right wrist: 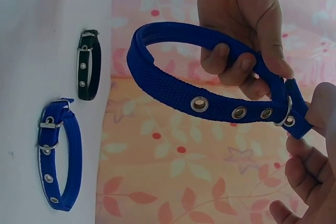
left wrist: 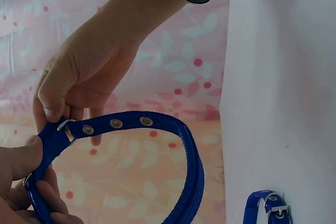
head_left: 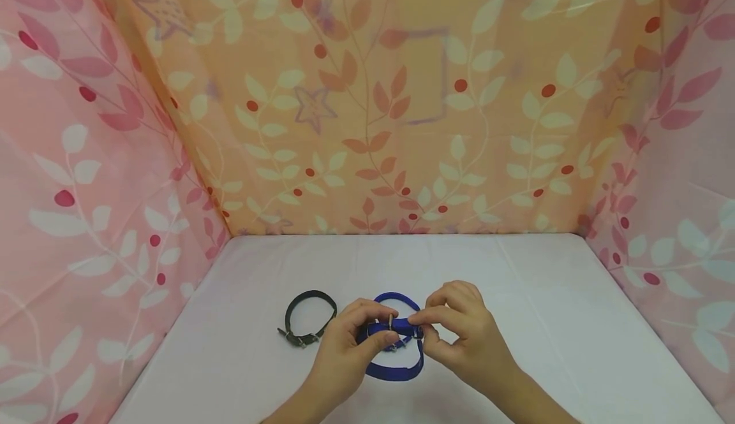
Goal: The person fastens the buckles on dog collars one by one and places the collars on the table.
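A blue collar (head_left: 395, 373) with metal eyelets hangs in a loop above the table, held up by both hands. My left hand (head_left: 347, 341) grips its band near the buckle end, thumb and fingers on either side. With thumb and index finger, my right hand (head_left: 467, 328) pinches the strap's end just past a metal ring (right wrist: 286, 111). In the right wrist view, the strap runs through that ring, and several eyelets show along the band. Part of the buckle end is hidden by the left fingers.
A second blue collar (right wrist: 73, 161), buckled into a loop, lies on the white table (head_left: 517, 284) beyond the held one. Left of it lies a dark collar (head_left: 312, 294), also buckled. Flowered cloth walls (head_left: 367, 92) enclose the table's back and sides.
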The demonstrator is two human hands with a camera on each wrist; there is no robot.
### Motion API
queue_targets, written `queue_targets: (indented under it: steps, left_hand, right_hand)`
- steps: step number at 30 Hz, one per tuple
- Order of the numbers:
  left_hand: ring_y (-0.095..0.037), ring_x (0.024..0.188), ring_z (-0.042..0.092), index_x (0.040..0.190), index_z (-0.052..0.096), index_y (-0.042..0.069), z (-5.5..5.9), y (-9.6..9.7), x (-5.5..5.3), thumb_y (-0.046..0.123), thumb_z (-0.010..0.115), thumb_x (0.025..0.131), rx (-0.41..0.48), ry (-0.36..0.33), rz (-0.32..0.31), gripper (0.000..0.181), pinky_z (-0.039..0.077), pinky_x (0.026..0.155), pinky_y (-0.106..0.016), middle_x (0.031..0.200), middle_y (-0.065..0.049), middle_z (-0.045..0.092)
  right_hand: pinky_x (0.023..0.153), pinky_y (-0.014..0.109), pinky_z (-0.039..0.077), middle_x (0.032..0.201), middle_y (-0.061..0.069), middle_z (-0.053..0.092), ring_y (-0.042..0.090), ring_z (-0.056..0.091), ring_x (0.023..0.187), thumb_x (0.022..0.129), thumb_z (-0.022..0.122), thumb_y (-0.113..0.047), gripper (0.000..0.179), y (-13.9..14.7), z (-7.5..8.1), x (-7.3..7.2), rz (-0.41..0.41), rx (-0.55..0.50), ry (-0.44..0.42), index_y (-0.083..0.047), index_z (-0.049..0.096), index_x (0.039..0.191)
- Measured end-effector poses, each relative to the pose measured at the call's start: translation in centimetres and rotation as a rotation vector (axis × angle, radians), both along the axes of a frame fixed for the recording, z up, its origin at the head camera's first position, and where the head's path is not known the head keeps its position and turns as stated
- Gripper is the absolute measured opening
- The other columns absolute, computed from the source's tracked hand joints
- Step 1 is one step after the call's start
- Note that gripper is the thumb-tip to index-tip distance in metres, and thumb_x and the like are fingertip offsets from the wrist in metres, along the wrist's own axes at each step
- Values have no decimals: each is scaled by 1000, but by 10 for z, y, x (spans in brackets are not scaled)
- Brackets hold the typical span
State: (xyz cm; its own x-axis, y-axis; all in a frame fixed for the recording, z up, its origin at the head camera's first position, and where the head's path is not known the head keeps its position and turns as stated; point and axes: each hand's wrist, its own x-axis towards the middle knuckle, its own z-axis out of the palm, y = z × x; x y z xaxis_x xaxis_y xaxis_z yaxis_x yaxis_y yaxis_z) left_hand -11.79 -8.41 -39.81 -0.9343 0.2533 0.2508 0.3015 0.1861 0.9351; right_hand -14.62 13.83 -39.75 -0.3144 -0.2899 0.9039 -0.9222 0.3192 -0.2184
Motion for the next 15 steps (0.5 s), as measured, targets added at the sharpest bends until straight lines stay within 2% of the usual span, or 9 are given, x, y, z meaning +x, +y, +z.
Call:
queue_targets:
  steps: [3,7,10,15]
  left_hand:
    - [-18,101,66,110,75,29,2,-1,-1,31,78,91,-8,-3,-8,20,56,93,-24,106,5,68]
    - [-19,100,66,109,76,28,4,-3,-2,30,80,89,-2,-27,-16,21,56,91,-24,106,4,70]
    - [-18,99,66,109,76,27,5,-3,-2,29,81,88,-5,-32,-14,22,57,90,-24,106,4,70]
    - [-16,94,67,109,77,28,4,-4,0,30,83,86,-14,-38,-3,24,58,86,-25,103,3,71]
  right_hand:
    - [98,33,36,87,-5,59,14,52,87,66,71,4,36,1,2,-1,23,22,9,-17,78,94]
    - [99,33,35,89,-7,60,11,54,87,67,72,5,40,4,4,-1,42,54,-31,-20,78,97]
    - [100,33,35,91,-9,60,9,54,88,67,73,4,41,5,4,0,39,79,-57,-22,78,98]
    - [100,35,35,93,-12,59,7,53,90,72,74,0,38,6,3,1,26,115,-51,-24,79,101]
